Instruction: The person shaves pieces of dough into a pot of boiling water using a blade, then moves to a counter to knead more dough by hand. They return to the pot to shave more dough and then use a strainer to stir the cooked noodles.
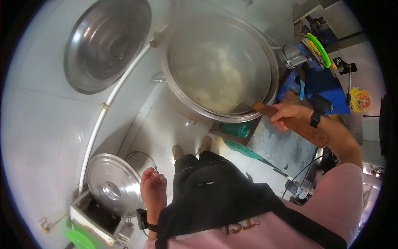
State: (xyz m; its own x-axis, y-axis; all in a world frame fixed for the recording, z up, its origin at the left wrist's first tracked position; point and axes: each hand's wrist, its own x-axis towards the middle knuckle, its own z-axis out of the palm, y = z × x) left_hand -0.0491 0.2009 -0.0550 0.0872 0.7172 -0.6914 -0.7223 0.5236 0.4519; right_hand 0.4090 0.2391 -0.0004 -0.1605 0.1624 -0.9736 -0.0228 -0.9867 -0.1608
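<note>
In the head view, a big steel pot [179, 97] holds cloudy whitish liquid [211, 76], with steam over it. My right hand [286, 115] grips a wooden-handled tool [304, 132]. The handle is broad, flat and brown. It slants over the pot's near right rim, where a thin metal part dips inside; the tool's head is hidden in the liquid. Lower left, my left hand [154, 182] hangs with curled fingers and nothing visible in them. Nearest to it is a round steel lid [103, 176], just to its left.
A large steel disc [108, 45] leans against the tiled wall, beside a white pipe [96, 122]. A metal-topped stand [280, 141] is right of the pot. A green basin [78, 239] lies lower left. At upper right are a blue brush [302, 89] and a bright green ring [319, 50].
</note>
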